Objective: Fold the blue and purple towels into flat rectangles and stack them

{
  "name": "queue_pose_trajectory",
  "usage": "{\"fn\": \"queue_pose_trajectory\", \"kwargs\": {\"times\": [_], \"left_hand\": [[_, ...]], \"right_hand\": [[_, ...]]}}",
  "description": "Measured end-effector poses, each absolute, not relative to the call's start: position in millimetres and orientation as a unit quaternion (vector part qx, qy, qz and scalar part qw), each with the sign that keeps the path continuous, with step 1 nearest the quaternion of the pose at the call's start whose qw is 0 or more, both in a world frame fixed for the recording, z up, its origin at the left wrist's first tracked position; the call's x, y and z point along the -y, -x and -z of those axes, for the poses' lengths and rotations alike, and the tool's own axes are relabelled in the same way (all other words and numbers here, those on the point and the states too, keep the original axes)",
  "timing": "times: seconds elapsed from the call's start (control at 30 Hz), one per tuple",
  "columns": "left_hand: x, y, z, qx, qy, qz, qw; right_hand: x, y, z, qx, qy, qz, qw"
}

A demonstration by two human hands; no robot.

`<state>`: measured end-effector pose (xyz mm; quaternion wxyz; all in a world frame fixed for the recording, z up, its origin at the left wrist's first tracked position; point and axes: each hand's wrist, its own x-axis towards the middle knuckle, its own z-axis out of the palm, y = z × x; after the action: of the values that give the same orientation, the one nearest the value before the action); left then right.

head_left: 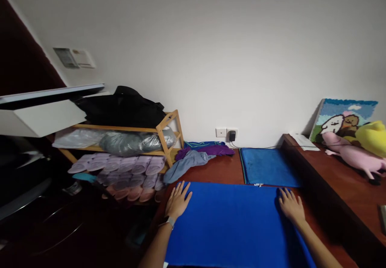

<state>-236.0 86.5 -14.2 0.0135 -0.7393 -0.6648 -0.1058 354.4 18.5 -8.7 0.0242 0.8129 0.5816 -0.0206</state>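
Note:
A bright blue cloth (229, 223) lies spread flat on the reddish-brown wooden surface (211, 171). My left hand (177, 201), with a watch (167, 221) on its wrist, rests on the cloth's far left corner, fingers spread. On the far right corner lies my right hand (292, 205), palm down with its fingers apart. Behind the cloth is a folded blue cloth (268, 166) with a small white tag at its near edge. Crumpled grey-blue fabric (187, 164) and purple fabric (217, 150) lie beyond my left hand.
At left a wooden rack (164, 139) holds a black bag (123, 109), plastic-wrapped bundles and several slippers (144, 164). A plugged-in charger (232, 135) trails a cable along the wall. On the raised ledge at right are a pink plush toy (356, 155), a yellow plush and a fuzzy picture (343, 117).

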Motion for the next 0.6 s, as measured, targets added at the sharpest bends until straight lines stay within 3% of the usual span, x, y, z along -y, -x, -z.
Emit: {"fn": "queue_pose_trajectory", "kwargs": {"times": [0.13,0.23,0.33,0.47,0.6], "left_hand": [[-83,233,13,0.666,0.737,0.115,0.016],[-80,234,10,0.665,0.738,0.111,0.008],[-77,240,11,0.673,0.731,0.113,0.011],[-74,247,13,0.685,0.719,0.118,0.022],[-74,247,11,0.687,0.717,0.117,0.024]], "right_hand": [[-31,-258,-18,-0.681,-0.729,-0.035,-0.062],[-40,-159,-26,-0.774,-0.617,0.034,-0.136],[-46,-102,-22,-0.807,-0.565,0.109,-0.136],[-44,-135,-3,-0.764,-0.617,0.136,-0.133],[-27,-242,12,-0.663,-0.689,0.176,-0.234]]}}
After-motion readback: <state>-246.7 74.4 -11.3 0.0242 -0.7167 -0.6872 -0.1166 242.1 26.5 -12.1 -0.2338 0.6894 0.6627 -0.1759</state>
